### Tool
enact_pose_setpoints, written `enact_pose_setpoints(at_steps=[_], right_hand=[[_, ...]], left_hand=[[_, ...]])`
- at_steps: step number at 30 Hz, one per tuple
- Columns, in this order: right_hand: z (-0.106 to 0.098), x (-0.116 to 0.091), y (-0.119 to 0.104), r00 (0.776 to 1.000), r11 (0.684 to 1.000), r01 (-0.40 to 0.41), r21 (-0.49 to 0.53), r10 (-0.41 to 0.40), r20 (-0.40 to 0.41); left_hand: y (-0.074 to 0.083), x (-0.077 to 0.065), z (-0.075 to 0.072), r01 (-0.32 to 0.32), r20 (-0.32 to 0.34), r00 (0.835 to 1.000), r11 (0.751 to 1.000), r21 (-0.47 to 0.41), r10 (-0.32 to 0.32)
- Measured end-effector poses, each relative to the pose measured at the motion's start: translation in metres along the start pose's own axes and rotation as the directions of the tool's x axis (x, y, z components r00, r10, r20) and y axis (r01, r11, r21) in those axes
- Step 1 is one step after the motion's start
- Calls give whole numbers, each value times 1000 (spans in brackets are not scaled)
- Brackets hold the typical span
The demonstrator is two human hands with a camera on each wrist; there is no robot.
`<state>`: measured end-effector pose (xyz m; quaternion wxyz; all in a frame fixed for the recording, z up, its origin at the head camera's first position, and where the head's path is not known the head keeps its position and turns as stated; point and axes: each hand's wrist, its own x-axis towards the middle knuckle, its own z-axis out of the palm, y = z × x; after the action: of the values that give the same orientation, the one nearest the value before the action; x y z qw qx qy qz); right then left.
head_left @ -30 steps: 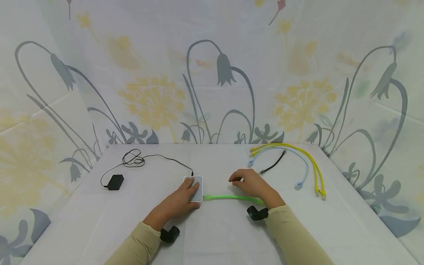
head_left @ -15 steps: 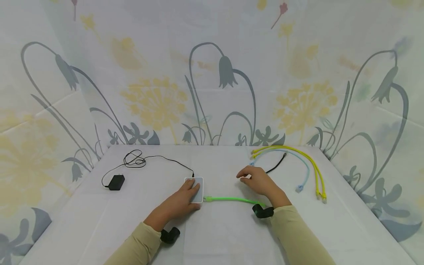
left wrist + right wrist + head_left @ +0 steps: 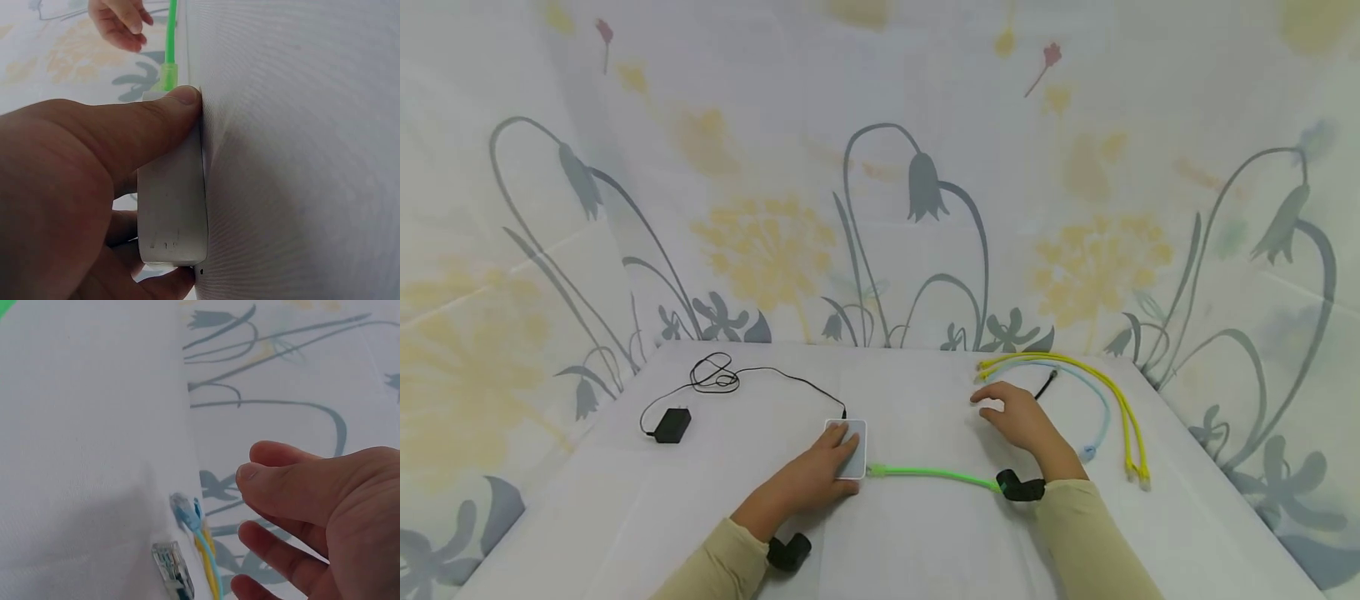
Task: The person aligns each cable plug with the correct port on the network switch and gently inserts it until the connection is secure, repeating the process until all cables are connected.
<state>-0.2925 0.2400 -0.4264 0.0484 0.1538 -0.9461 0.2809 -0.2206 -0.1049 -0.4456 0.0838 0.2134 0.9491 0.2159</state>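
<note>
Right hand point(image 3: 1021, 419) farther right, curved fingers point(image 3: 281, 550) apart; left fingers point(image 3: 140, 134) clamped on smooth, white, round-cornered box point(image 3: 172, 206)

Beige long sleeves point(image 3: 1090, 533); black, elbow-shaped wrist cameras point(image 3: 789, 552).

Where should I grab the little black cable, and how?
Probably pinch the black cable by its clear plug, coming down from above. That plug is boxy, with sides to squeeze, and lies apart from the blue plug.
</note>
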Motion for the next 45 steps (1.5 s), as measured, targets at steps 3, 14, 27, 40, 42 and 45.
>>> enact_pose_setpoints(at_steps=[3,14,27,40,42,45], right_hand=[[-2,-2,8,998,998,-65,-3,65,17],[9,-5,29,987,989,-150,-12,150,58],[14,0,32,984,989,-139,-54,144,108],[9,-4,30,988,986,-153,-69,155,19],[8,-5,31,988,985,-151,-84,151,-7],[9,-6,32,986,983,-165,-82,164,-19]], left_hand=[[1,0,1,-3,4,1000,1000,5,3],[2,1,-1,2,16,1000,999,37,-3],[3,-3,1,-4,-3,1000,1000,16,4],[3,-7,0,-17,-18,1000,999,-29,17],[2,-7,0,-19,-21,1000,1000,-24,19],[3,-6,1,-21,-16,1000,999,-25,20]])
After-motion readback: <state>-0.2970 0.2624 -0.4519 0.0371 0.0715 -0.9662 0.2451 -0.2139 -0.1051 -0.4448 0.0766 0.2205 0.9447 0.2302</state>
